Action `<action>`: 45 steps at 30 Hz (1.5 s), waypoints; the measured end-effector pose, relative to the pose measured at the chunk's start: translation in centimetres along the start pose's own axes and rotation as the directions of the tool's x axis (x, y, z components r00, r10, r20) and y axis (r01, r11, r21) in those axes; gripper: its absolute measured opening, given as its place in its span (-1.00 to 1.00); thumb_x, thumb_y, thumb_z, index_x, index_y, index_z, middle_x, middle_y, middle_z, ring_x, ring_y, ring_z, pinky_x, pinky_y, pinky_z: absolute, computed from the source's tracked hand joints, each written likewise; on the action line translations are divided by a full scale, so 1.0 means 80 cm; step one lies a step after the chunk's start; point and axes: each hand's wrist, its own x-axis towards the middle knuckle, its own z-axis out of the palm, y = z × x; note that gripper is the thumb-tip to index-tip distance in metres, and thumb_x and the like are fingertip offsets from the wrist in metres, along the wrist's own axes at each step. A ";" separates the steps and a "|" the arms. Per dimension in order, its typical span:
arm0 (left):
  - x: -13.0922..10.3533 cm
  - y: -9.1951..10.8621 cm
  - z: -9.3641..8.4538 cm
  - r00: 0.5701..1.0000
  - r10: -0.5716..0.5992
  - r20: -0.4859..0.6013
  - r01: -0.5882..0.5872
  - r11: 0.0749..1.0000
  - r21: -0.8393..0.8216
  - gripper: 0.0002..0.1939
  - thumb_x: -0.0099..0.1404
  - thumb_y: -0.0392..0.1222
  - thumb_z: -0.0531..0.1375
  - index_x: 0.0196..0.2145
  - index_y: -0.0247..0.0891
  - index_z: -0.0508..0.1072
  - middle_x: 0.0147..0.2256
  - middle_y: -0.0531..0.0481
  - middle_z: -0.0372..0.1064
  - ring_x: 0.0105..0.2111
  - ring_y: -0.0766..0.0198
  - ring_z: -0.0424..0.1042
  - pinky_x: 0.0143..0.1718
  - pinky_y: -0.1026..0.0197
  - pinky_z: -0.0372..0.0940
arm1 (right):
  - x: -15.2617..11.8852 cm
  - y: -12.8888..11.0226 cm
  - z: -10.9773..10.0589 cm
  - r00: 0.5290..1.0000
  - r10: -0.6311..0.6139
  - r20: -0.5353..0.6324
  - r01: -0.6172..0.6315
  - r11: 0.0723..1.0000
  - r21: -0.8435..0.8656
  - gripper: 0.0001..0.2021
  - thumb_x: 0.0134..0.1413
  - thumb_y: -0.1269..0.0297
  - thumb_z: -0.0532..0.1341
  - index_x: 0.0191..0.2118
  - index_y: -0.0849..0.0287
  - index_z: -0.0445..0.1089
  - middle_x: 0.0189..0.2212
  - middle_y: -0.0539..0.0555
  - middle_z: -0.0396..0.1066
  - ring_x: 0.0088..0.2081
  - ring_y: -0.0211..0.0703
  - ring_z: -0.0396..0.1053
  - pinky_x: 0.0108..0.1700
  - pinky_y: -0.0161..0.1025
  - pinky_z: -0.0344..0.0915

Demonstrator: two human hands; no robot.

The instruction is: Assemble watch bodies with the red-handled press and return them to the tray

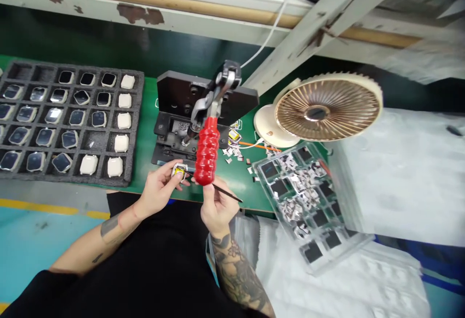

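My left hand [159, 188] grips a small white watch case [179, 170] with a yellow part showing inside. Between the fingers of my right hand [219, 206] is a thin black stick-like tool [228, 193], probably tweezers or a pry stick. Its left end reaches toward the opening of the case; whether it touches cannot be made out. Both hands are at the table's near edge, below a black toggle-clamp press [178, 134]. The press's red handle [207, 153] hangs just above my right hand and hides part of it.
On the left, a grey foam tray [137, 114] holds rows of watch cases, some dark-screened, some white. A cream fan [327, 110] stands right of the press. Small loose parts [232, 152] are scattered near it. A clear compartment box [290, 240] of small parts lies at the right.
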 end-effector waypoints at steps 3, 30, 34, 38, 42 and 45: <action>0.001 0.006 0.000 1.000 0.024 0.003 -0.024 1.000 0.006 -0.59 0.48 0.08 0.40 0.10 -0.25 0.63 -0.20 -0.18 0.73 -0.32 0.01 0.74 -0.36 0.07 0.63 | -0.002 0.010 0.006 0.999 0.043 0.025 -0.042 0.999 -0.034 -0.81 0.49 0.27 0.28 0.00 0.05 0.68 -0.12 0.15 0.70 -0.09 0.04 0.70 -0.01 0.00 0.69; 0.003 -0.001 -0.004 0.999 -0.001 -0.034 -0.006 0.982 -0.189 -0.41 0.42 0.02 0.47 0.27 -0.29 0.53 -0.18 -0.22 0.72 -0.35 0.06 0.74 -0.38 0.17 0.61 | -0.004 0.005 0.002 0.980 0.137 -0.143 -0.115 0.982 0.152 -0.83 0.48 0.17 0.30 -0.04 0.08 0.63 -0.19 0.13 0.66 -0.22 0.02 0.68 -0.18 -0.01 0.67; 0.004 0.001 -0.005 0.999 0.009 -0.031 -0.015 0.978 -0.207 -0.45 0.43 0.06 0.46 0.22 -0.31 0.56 -0.12 -0.25 0.71 -0.29 0.01 0.76 -0.30 0.11 0.64 | 0.001 0.014 0.010 0.968 0.248 -0.044 -0.238 0.958 0.160 -0.80 0.49 0.16 0.29 -0.07 0.14 0.62 -0.25 0.13 0.66 -0.28 -0.04 0.67 -0.22 -0.10 0.63; 0.006 0.002 -0.010 0.999 -0.011 -0.042 0.001 0.971 -0.238 -0.51 0.43 0.07 0.45 0.14 -0.32 0.59 -0.14 -0.26 0.72 -0.30 -0.01 0.76 -0.32 0.09 0.65 | 0.024 0.000 -0.018 0.981 0.162 -0.110 -0.125 0.950 0.286 -0.81 0.51 0.17 0.25 -0.13 0.09 0.57 -0.39 0.03 0.57 -0.40 -0.11 0.59 -0.33 -0.16 0.55; 0.004 0.001 -0.011 0.999 -0.031 -0.042 0.022 0.984 -0.179 -0.50 0.44 0.03 0.44 0.20 -0.28 0.56 -0.16 -0.22 0.72 -0.30 -0.01 0.76 -0.31 0.08 0.65 | 0.085 -0.020 -0.091 0.961 -0.099 -0.258 0.126 0.988 0.092 -0.82 0.47 0.14 0.29 -0.20 0.07 0.54 -0.41 -0.02 0.51 -0.43 -0.15 0.53 -0.33 -0.16 0.51; 0.003 0.002 -0.011 0.999 -0.017 -0.031 0.013 0.994 -0.111 -0.49 0.50 0.07 0.39 0.25 -0.26 0.52 -0.15 -0.22 0.72 -0.28 -0.01 0.76 -0.28 0.06 0.65 | 0.151 -0.020 -0.113 0.974 -0.182 -0.135 0.133 0.942 -0.310 -0.79 0.49 0.13 0.28 -0.17 0.10 0.59 -0.36 0.03 0.60 -0.36 -0.14 0.58 -0.26 -0.18 0.52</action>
